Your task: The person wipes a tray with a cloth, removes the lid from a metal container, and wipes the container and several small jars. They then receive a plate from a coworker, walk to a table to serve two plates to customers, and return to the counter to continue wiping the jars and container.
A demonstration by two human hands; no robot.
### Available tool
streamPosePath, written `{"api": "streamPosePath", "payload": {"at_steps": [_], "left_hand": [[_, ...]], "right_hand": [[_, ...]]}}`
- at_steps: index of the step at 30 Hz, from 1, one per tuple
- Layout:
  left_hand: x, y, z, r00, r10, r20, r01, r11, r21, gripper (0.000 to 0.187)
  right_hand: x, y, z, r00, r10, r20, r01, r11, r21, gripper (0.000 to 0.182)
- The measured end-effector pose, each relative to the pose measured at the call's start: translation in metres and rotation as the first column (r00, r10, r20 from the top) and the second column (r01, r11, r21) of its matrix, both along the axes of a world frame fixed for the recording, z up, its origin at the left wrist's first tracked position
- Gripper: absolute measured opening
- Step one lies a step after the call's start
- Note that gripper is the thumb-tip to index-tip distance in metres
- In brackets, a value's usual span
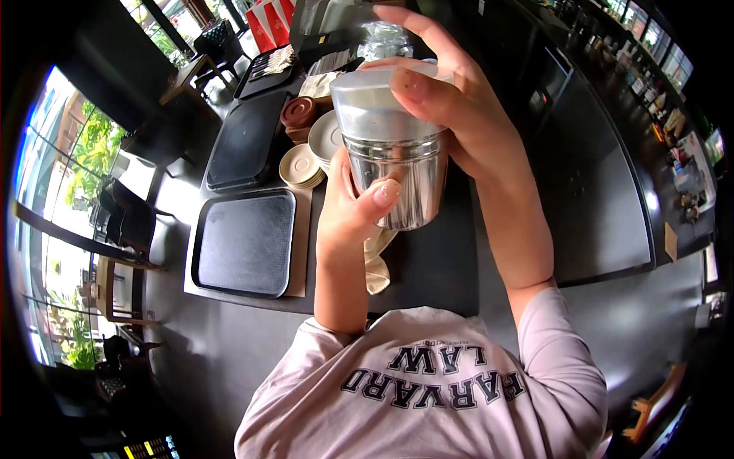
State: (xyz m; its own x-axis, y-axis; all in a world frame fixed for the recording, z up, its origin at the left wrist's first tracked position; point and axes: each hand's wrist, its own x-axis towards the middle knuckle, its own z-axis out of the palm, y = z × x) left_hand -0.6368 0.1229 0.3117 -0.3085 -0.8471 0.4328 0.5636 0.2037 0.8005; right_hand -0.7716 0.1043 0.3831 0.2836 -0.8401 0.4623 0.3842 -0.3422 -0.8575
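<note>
Canister [420,180], shiny metal, pale cloudy top [371,111]

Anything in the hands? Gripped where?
A metal canister: left hand around its shiny lower body, right hand on its dull lid, thumb against the lid's side.

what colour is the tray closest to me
The closest tray is black; the head view shows it best.

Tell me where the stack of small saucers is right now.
In the head view, the small saucers sit left of centre, beside the larger plates and just beyond the nearest black tray, left of the left hand.
</note>
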Motion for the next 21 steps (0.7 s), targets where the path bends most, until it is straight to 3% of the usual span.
{"api": "streamPosePath", "payload": {"at_steps": [7,10,16,17,21], "left_hand": [[-0.001,0.001,-0.003,1.0,0.0,0.017,0.001,0.999,-0.043,0.081],[-0.002,0.013,0.0,0.992,0.11,0.058,-0.108,0.993,-0.046,0.08],[-0.002,0.03,0.005,0.981,0.17,0.093,-0.165,0.984,-0.061,0.082],[-0.003,0.032,0.005,0.981,0.175,0.087,-0.172,0.984,-0.041,0.084],[-0.001,0.035,-0.002,0.956,0.216,0.197,-0.198,0.974,-0.108,0.087]], "right_hand": [[-0.003,-0.002,-0.007,0.999,0.038,0.016,-0.036,0.995,-0.089,0.088],[-0.002,0.0,-0.009,0.999,0.04,-0.006,-0.041,0.991,-0.127,0.084],[0.005,0.017,-0.015,0.999,0.023,0.049,-0.018,0.996,-0.085,0.083],[0.008,0.023,-0.011,0.996,-0.079,-0.041,0.077,0.995,-0.065,0.101],[0.008,0.033,-0.009,0.993,-0.113,-0.042,0.111,0.993,-0.049,0.106]]}}
